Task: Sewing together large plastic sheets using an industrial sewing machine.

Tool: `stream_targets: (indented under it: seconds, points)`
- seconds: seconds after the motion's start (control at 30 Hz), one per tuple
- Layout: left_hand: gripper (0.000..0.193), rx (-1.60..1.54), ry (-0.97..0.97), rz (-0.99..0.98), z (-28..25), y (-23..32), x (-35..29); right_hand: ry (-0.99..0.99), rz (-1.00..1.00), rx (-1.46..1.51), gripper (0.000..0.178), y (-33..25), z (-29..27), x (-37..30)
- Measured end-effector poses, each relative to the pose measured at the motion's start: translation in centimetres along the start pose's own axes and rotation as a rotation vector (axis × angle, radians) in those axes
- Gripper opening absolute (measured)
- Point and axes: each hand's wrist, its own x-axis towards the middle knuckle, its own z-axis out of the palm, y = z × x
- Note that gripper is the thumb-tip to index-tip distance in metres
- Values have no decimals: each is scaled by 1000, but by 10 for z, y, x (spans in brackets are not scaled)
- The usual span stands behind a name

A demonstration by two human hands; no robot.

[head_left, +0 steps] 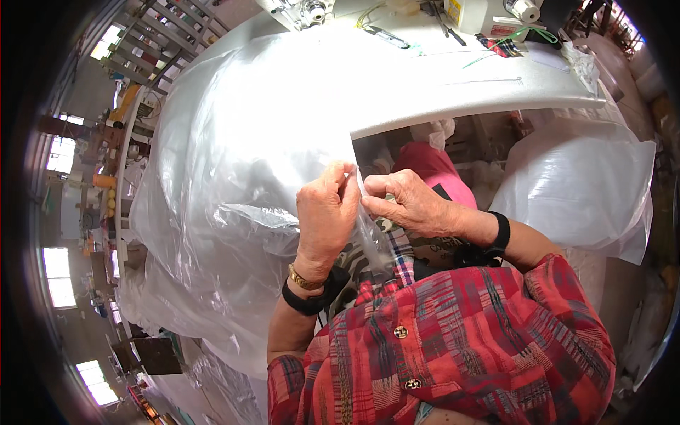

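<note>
One curved bench edge (489, 108) lies beyond my left hand (327, 209) and right hand (418, 205), both pinching crinkled transparent sheeting (188, 191) by its margin.

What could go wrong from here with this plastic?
The clear plastic sheet drapes off the table on the left, so its weight might drag it down. The left hand and right hand seem to pinch only a narrow edge, which could slip. The gold wristband on the left wrist is near the plastic and might snag it.
</note>
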Motion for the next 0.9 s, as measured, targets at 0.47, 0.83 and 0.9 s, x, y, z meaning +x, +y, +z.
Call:
stream_targets:
  seconds: [0.47, 0.83, 0.9]
  points:
    - [25, -374, -51, -224, -5, -21, 1, 1, -575, -451, 14, 2, 5, 19]
    - [11, 256, 122, 136, -32, 17, -2, -65, -788, -91, 14, 51, 80, 77]
    - [8, 396, -35, 98, -31, 10, -2, -176, -727, 70, 15, 43, 77, 74]
